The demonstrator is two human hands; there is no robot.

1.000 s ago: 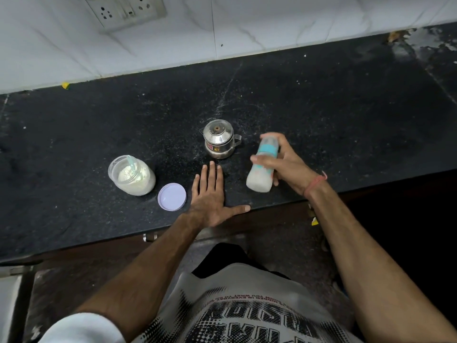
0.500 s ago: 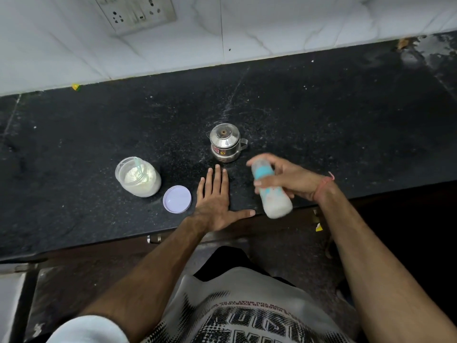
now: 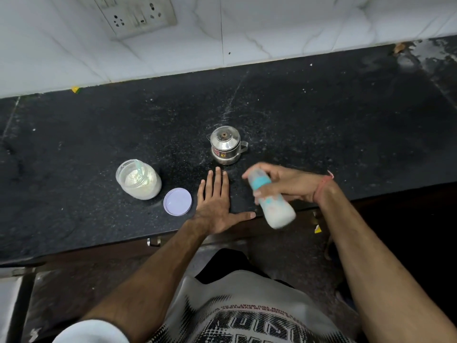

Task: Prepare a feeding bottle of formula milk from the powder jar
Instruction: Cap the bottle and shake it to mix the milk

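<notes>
My right hand grips a feeding bottle with a teal collar and white milk inside. The bottle is tilted, base toward me, blurred with motion, above the counter's front edge. My left hand lies flat, palm down, fingers spread, on the black counter. To its left stands the open clear powder jar, holding white powder and a scoop. The jar's pale purple lid lies flat between jar and left hand.
A small lidded steel pot with a side handle stands just beyond my left fingertips. A white tiled wall with a socket plate runs behind the counter. The far right of the counter looks wet and stained.
My right hand has swung the bottle from tilted with its base left and low to base pointing toward me, in a shaking motion. The left hand stayed flat.
</notes>
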